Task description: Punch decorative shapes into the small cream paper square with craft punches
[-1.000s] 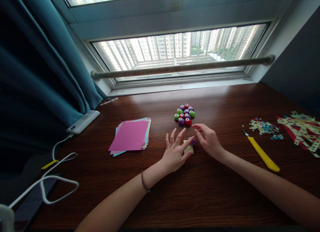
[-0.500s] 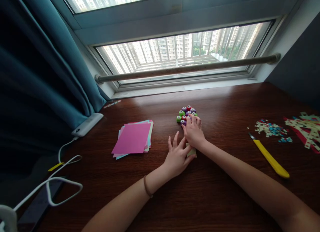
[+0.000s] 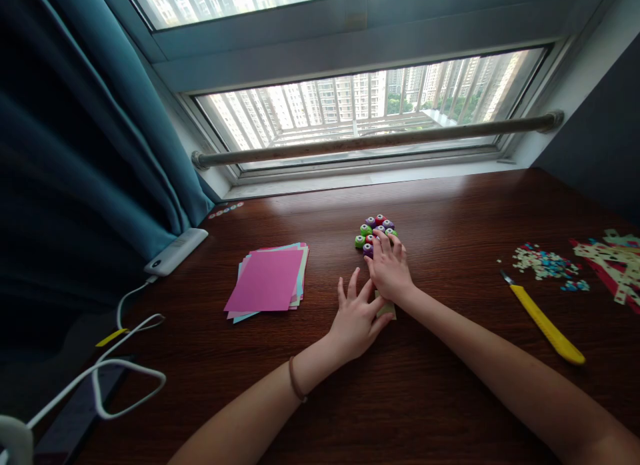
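Observation:
My left hand (image 3: 356, 321) rests with its fingers spread, its thumb and forefinger on a small pale yellow paper (image 3: 389, 309) that is partly covered. Just beyond it, my right hand (image 3: 391, 268) reaches onto a cluster of small round pieces with white tops, in green (image 3: 359, 241), purple (image 3: 368, 249) and red (image 3: 380, 219). Its fingertips lie over the near right part of the cluster and hide some pieces. Those fingers are slightly curled and apart; nothing shows gripped between them.
Left of my hands lies a stack of coloured paper (image 3: 267, 280). A yellow craft knife (image 3: 547, 325), small paper bits (image 3: 545, 261) and cut strips (image 3: 615, 258) are at the right. A white power strip (image 3: 179, 251) with cable lies by the curtain (image 3: 150, 118).
The view has shifted slightly, so everything appears a little lower and to the right. Both hands keep nearly the same places at the paper and the cluster.

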Demonstrator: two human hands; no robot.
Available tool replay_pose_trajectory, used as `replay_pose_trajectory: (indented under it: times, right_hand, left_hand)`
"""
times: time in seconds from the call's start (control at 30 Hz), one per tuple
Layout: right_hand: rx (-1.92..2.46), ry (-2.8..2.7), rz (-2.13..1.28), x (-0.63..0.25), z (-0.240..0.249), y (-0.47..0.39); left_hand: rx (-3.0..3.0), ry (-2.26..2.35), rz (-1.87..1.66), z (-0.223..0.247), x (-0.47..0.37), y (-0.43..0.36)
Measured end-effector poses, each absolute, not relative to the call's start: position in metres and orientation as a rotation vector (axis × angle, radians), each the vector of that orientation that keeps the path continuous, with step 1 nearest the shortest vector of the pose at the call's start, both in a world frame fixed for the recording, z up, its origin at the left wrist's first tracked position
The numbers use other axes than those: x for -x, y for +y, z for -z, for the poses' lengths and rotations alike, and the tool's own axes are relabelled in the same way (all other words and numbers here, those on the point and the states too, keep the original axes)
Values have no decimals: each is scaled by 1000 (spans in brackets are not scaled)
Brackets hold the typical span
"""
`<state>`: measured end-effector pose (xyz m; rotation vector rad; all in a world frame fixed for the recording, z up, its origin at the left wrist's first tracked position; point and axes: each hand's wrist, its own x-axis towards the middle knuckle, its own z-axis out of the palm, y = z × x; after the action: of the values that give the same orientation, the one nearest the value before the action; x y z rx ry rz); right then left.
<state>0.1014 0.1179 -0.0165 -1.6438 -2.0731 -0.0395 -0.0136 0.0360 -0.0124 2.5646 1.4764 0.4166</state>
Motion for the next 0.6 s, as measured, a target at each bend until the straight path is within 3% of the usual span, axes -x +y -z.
replay_pose_trajectory:
  times: [0.6]
  right_hand:
    - [1595, -1993, -119, -102, 18, 123]
  left_hand:
    - [-2590, 1481, -433, 13, 13, 36]
